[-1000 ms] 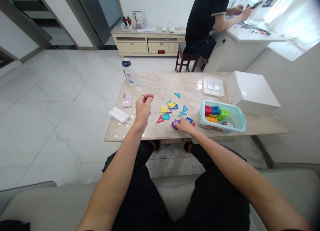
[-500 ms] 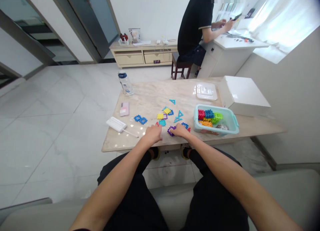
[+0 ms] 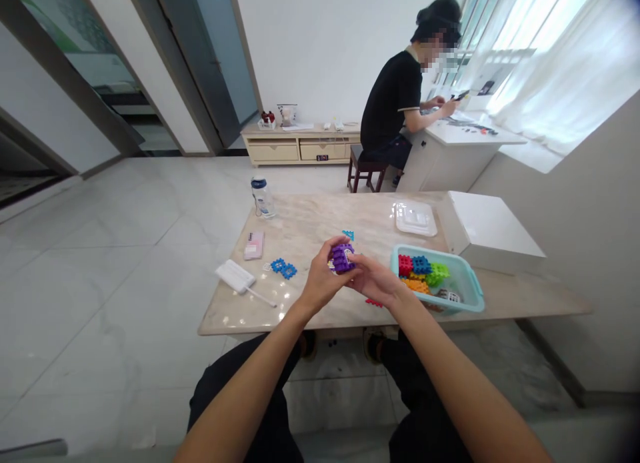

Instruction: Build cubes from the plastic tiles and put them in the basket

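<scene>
Above the marble-look table a purple interlocking block with toothed edges is held between both hands. My left hand grips it from the left, thumb and fingers around its sides. My right hand is closed on its right side, fingers against a whitish part. The hands hide most of the flat pieces behind them. A turquoise toothed piece shows just beyond the fingers, and a red piece lies below my right hand. Left of my hands are joined blue pieces.
On the right stands a light-blue bin with coloured blocks, beside a white box and a clear lid. A bottle, pink card and white device sit left. Across the room a person sits at a desk.
Both hands have risen from the tabletop and come together. The purple piece, earlier on the table under my right hand, is now up between them. The view has tilted upward.
</scene>
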Motion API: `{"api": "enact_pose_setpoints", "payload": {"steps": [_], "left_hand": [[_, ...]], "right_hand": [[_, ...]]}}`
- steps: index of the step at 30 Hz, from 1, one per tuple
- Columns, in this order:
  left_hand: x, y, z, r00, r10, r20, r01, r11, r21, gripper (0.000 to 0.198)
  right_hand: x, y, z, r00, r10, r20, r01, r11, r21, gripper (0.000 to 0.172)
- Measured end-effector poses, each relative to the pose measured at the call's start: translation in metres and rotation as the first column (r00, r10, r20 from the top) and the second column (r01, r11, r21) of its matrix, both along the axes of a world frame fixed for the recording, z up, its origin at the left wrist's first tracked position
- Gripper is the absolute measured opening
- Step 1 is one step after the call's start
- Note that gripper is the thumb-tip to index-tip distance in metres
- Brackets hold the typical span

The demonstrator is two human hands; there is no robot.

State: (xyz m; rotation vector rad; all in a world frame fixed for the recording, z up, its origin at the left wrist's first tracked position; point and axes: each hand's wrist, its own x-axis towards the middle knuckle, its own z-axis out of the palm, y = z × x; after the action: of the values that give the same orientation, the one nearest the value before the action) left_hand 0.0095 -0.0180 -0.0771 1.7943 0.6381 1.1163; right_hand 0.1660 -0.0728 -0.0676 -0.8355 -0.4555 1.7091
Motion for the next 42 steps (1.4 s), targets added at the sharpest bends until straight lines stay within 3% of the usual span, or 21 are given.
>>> {"api": "enact_pose_setpoints", "payload": {"steps": [4,9,13,16,23,32,37,42], "left_hand": [[-0.004,-0.003,0.011,0.995,-0.04,0.089,0.038,0.999,0.026,0.063],[-0.021,-0.001,0.019,0.999,-0.038,0.002,0.037,0.994,0.101,0.06],[-0.032,0.006,0.017,0.992,-0.022,-0.126,0.044,0.983,0.179,0.049],[-0.037,0.013,0.01,0.969,-0.036,-0.243,0.099,0.962,0.256,0.055],[-0.037,0.014,-0.002,0.908,-0.122,-0.401,0.269,0.904,0.332,0.049],[-0.03,0.013,-0.008,0.892,-0.088,-0.443,0.259,0.903,0.344,0.063],[-0.028,0.009,-0.004,0.941,-0.135,-0.311,0.228,0.93,0.287,0.07],[-0.028,0.007,0.004,0.959,-0.183,-0.215,0.236,0.938,0.255,0.062]], "right_hand": [[-0.012,-0.006,0.005,0.996,0.028,-0.086,-0.03,0.999,-0.016,0.033],[-0.014,-0.006,0.004,0.994,0.108,-0.026,-0.108,0.994,-0.006,0.034],[-0.014,-0.007,0.005,0.982,0.14,0.125,-0.149,0.987,0.066,0.034],[-0.014,-0.01,0.005,0.95,0.133,0.281,-0.169,0.979,0.11,0.042],[-0.02,-0.01,-0.001,0.853,0.113,0.51,-0.172,0.983,0.07,0.056],[-0.014,-0.01,-0.001,0.853,0.107,0.511,-0.159,0.986,0.058,0.048],[-0.011,-0.009,-0.004,0.882,0.142,0.448,-0.18,0.983,0.044,0.042],[-0.012,-0.01,-0.001,0.946,0.126,0.299,-0.142,0.989,0.033,0.049]]}}
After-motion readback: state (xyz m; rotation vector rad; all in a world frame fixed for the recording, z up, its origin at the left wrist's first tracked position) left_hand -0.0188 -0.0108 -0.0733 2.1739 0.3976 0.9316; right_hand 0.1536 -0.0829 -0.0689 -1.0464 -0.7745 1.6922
